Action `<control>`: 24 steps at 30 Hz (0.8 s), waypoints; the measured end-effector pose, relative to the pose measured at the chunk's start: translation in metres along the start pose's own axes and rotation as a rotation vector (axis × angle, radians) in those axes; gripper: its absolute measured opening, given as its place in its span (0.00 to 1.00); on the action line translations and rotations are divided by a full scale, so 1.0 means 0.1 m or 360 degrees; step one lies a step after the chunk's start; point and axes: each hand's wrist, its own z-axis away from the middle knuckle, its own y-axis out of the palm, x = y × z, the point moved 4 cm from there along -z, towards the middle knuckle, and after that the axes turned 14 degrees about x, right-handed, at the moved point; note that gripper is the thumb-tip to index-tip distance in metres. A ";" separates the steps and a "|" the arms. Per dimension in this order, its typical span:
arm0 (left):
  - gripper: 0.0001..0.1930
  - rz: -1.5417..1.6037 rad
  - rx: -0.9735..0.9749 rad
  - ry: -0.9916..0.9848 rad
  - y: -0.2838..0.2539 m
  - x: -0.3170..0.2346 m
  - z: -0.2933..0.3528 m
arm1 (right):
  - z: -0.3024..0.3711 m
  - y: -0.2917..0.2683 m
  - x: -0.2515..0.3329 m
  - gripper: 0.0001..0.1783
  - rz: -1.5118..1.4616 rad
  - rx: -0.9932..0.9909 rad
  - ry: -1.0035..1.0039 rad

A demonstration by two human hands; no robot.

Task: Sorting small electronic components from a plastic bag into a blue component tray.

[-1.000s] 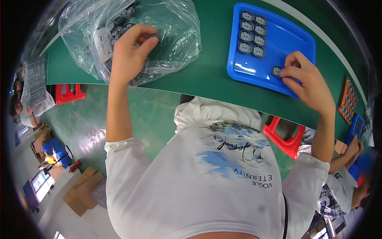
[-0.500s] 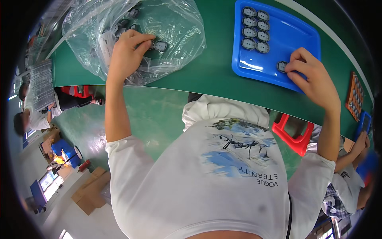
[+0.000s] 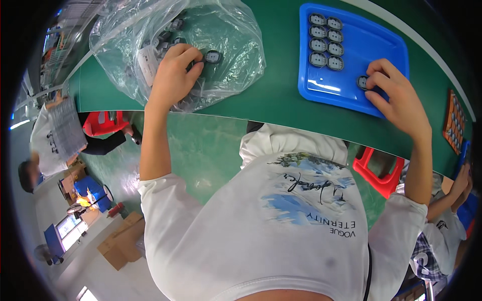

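Note:
A clear plastic bag (image 3: 236,30) lies on the table at the left, with several dark grey plastic parts (image 3: 164,36) inside it. My left hand (image 3: 176,74) is over the bag, its fingers curled and thumb close to the forefinger; whatever they hold is hidden. One oval grey part (image 3: 213,56) lies just right of those fingertips. At the right is a blue tray (image 3: 346,98) with oval grey parts (image 3: 326,42) standing in two columns along its left side. Over its near right area, my right hand (image 3: 396,95) pinches another oval grey part (image 3: 362,83) between thumb and fingers.
The green table's (image 3: 281,95) front edge runs between me and the tray. An orange tray (image 3: 455,120) of small parts stands at the far right, near another person's hands (image 3: 459,188). Red stools (image 3: 379,173) stand below the table. Another person (image 3: 52,135) is at the left.
The whole view has shifted slightly, moving table and tray a little rightward. My left hand sits slightly farther from the loose part. The right hand still pinches its part at the tray.

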 end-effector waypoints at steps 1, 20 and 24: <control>0.08 -0.0005 0.0000 0.0013 -0.01 0.01 0.00 | 0.01 0.00 0.00 0.08 0.0001 -0.0011 0.0008; 0.18 0.0431 -0.0282 0.0035 -0.03 -0.34 -0.36 | 0.03 0.03 -0.07 0.09 -0.0091 0.0018 0.0050; 0.20 -0.0023 -0.0078 0.0382 0.27 -0.55 -0.57 | 0.03 0.02 -0.05 0.09 -0.0024 -0.0042 -0.0010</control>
